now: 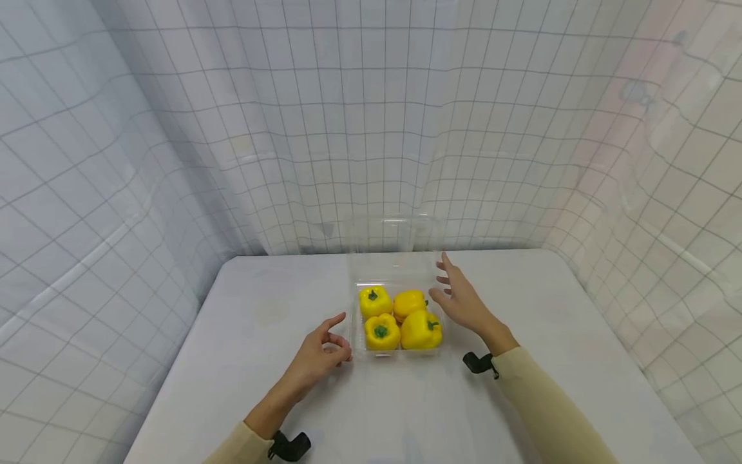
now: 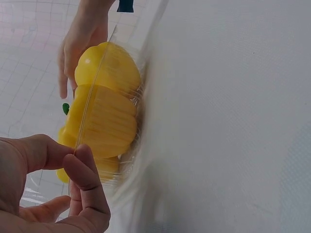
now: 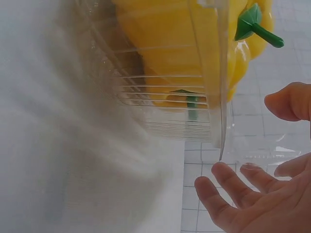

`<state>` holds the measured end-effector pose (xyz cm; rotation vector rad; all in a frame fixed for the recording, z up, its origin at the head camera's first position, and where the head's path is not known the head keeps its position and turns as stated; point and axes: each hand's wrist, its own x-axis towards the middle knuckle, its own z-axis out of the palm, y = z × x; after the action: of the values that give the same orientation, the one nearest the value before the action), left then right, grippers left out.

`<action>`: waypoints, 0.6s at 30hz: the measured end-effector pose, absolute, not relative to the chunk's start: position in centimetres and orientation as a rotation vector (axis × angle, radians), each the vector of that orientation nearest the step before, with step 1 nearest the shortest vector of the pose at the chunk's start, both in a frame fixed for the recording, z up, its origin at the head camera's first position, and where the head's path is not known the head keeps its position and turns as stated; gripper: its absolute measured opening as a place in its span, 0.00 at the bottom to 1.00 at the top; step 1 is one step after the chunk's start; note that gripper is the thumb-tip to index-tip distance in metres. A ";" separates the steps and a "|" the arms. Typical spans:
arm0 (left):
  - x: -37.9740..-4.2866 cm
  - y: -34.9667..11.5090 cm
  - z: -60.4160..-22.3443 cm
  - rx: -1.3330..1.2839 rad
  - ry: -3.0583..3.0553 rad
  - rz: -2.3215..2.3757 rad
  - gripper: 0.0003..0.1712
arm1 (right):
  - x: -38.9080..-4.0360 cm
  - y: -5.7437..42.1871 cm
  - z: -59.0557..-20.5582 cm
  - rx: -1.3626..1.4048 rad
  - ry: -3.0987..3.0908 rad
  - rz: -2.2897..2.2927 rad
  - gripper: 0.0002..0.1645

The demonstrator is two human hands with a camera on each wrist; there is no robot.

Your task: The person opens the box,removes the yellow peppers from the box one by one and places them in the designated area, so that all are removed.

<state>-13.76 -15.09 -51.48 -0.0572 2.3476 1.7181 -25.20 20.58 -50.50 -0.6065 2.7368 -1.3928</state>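
A clear plastic clamshell box [image 1: 397,354] stands on the table with its lid [image 1: 394,265] raised at the back. Several yellow bell peppers [image 1: 382,331] with green stems sit inside it. By the box's left front side is my left hand [image 1: 315,354]; in the left wrist view, its thumb and a fingertip [image 2: 83,156] meet at the rim, pinching it. My right hand [image 1: 464,303] lies along the right side, fingers spread and apart from the thumb. In the right wrist view, a fingertip [image 3: 222,170] appears to touch the rim's corner.
The box rests on a white table [image 1: 278,290]. White curtains [image 1: 382,129] with a dark grid stand behind the table and along both sides. Black wrist cameras [image 1: 478,363] sit at both sleeve cuffs.
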 end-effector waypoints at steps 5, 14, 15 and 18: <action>-13.8 -15.1 -51.4 -0.061 2.353 1.706 0.47 | -25.4 20.4 -50.7 -0.547 2.720 -1.366 0.57; -13.6 -15.2 -51.4 -0.046 2.314 1.748 0.47 | -25.7 20.4 -51.3 -0.449 2.668 -1.284 0.53; -13.6 -15.2 -51.5 -0.043 2.314 1.750 0.46 | -25.7 20.4 -51.3 -0.443 2.659 -1.273 0.52; -13.6 -15.2 -51.5 -0.029 2.319 1.752 0.47 | -25.6 20.4 -51.5 -0.431 2.641 -1.251 0.50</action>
<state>-13.62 -15.17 -51.46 -0.0293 2.3193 1.7517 -25.64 20.42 -51.52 -0.4307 2.6406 -1.2510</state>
